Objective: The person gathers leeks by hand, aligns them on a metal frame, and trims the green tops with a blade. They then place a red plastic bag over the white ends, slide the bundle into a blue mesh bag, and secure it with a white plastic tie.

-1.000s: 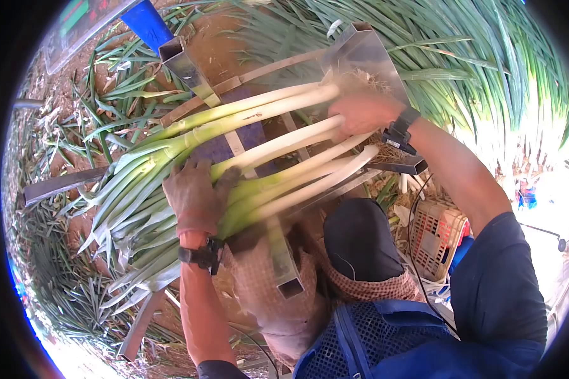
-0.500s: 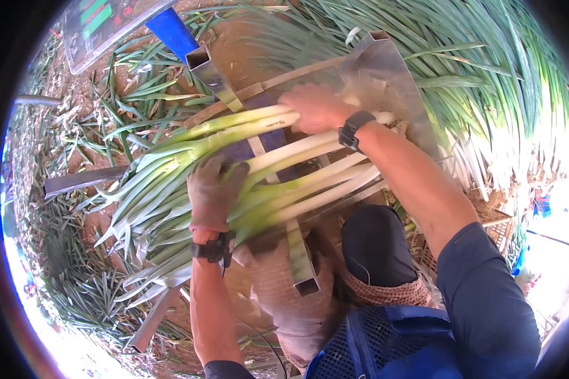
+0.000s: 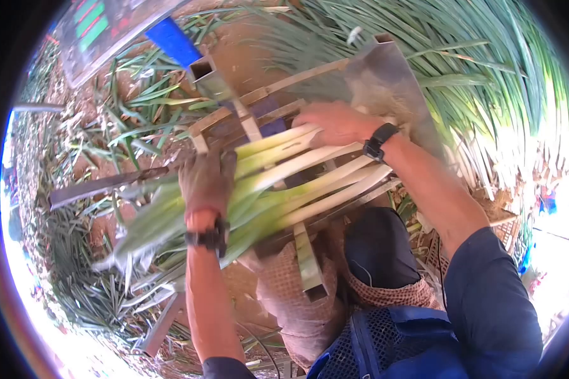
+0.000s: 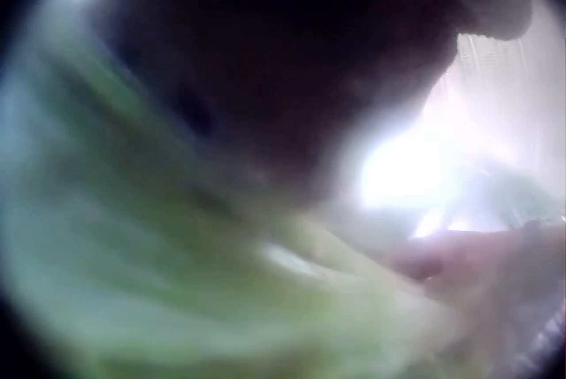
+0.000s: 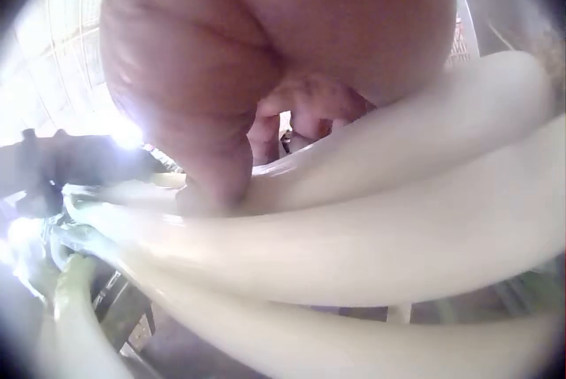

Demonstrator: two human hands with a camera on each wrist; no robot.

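Several long green onions (image 3: 341,175) lie side by side across a metal rack (image 3: 310,265), white stems to the right and leaves (image 3: 152,218) to the left. My bare right hand (image 3: 338,123) grips the farthest stems midway along. In the right wrist view, its thumb and fingers curl over a thick white stem (image 5: 354,237). On the left, my gloved left hand (image 3: 205,177) holds the green part of the bunch where stems turn to leaves. The left wrist view is blurred, with the dark glove (image 4: 265,61) over pale green leaves (image 4: 177,264).
An upright metal plate (image 3: 392,69) closes the rack's right end. Beyond it lies a large pile of green onions (image 3: 474,76). Loose leaves (image 3: 145,120) litter the ground at the left. A display panel (image 3: 101,31) and blue post (image 3: 174,44) stand at the far left.
My right hand has gone left from the root ends to mid-stem, then drawn the far stems nearer the others. My left hand has shifted to the bunch's far edge; more of the rack shows.
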